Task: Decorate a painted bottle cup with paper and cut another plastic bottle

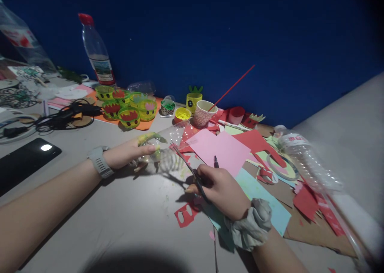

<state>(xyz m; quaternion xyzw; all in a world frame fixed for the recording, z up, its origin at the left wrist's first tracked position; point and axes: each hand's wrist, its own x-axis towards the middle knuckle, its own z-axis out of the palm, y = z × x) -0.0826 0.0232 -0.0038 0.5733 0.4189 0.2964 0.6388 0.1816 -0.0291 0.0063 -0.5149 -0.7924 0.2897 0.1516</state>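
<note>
My left hand (132, 152), with a grey watch on the wrist, is closed round a clear plastic bottle piece (163, 155) smeared with yellow paint, lying on its side on the table. My right hand (219, 187), a grey scrunchie on its wrist, is shut on a pair of scissors (187, 167). The scissor blades point up and left and meet the rim of the plastic piece. A dark pen tip (215, 159) shows just above my right hand.
Pink (223, 149), red and light blue paper sheets lie to the right. Yellow-green painted cups (129, 107), a paper cup with a red stick (204, 113), an upright bottle (97, 53), a lying bottle (306, 157), a phone (27, 157) and cables surround them. A blue wall stands behind.
</note>
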